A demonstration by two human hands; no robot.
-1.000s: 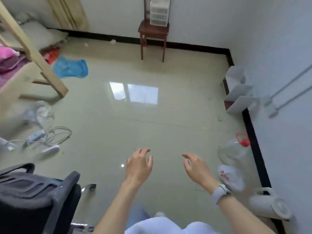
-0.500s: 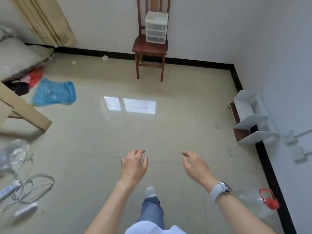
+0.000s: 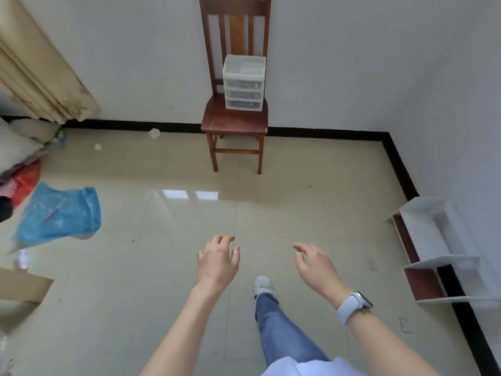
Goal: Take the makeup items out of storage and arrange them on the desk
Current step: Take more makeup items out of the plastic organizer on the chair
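Note:
A small translucent white drawer unit (image 3: 244, 82) with three shut drawers stands on the seat of a brown wooden chair (image 3: 235, 123) against the far wall. Its contents show only as dark shapes through the drawer fronts. My left hand (image 3: 218, 260) and my right hand (image 3: 315, 264) hang in the air over the tiled floor, well short of the chair. Both have loosely curled fingers and hold nothing. A pale watch (image 3: 352, 306) sits on my right wrist. No desk is in view.
A blue plastic bag (image 3: 61, 213) and a heap of clothes (image 3: 19, 183) lie on the floor at the left. A white and brown shelf unit (image 3: 433, 248) lies along the right wall. Beige curtain (image 3: 40, 74) hangs at the upper left. My leg (image 3: 282, 327) steps forward.
The view has swung up and moved towards the chair, which now looks nearer and larger. The office chair, cables and water jug have left the view. Both hands stay empty.

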